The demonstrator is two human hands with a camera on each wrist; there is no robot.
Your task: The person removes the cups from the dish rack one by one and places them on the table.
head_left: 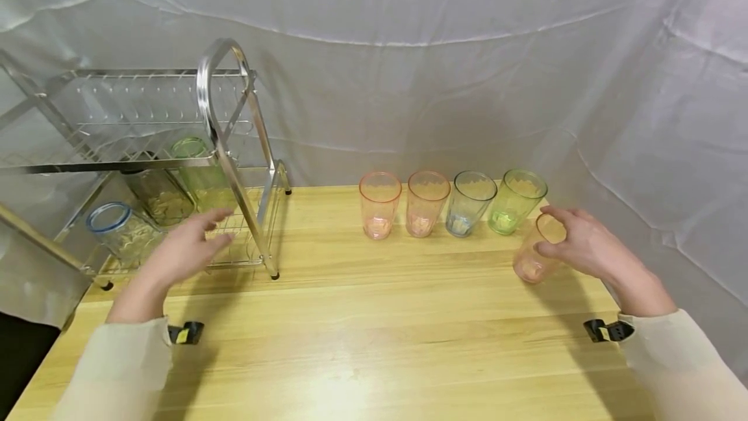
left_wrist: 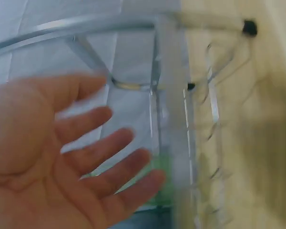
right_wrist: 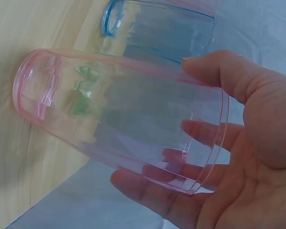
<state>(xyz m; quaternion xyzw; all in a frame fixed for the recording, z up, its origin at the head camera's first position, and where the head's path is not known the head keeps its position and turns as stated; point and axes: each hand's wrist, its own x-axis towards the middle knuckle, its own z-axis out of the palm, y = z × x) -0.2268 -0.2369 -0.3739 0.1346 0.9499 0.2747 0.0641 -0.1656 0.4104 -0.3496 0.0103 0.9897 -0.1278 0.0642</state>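
Note:
My right hand (head_left: 584, 242) grips a clear pink drinking glass (right_wrist: 128, 119) near its rim, thumb on one side and fingers round the other. The glass's base is close over the table at the right, its mouth leaning toward my hand. My left hand (head_left: 189, 242) is at the front of a two-tier metal dish rack (head_left: 257, 226), fingers spread and nothing in them. In the left wrist view its fingertips (left_wrist: 148, 155) are beside the rack's upright. On the lower tier lean a blue-rimmed glass (head_left: 117, 229), a dark grey glass (head_left: 160, 193) and a green glass (head_left: 204, 177).
At the back of the table stands a row of upright glasses: an orange-rimmed pink one (head_left: 380, 206), another pink one (head_left: 427, 206), a blue-grey one (head_left: 470, 203) and a green one (head_left: 517, 203). Grey cloth (head_left: 409, 96) hangs behind and to the right of the wooden table (head_left: 380, 317).

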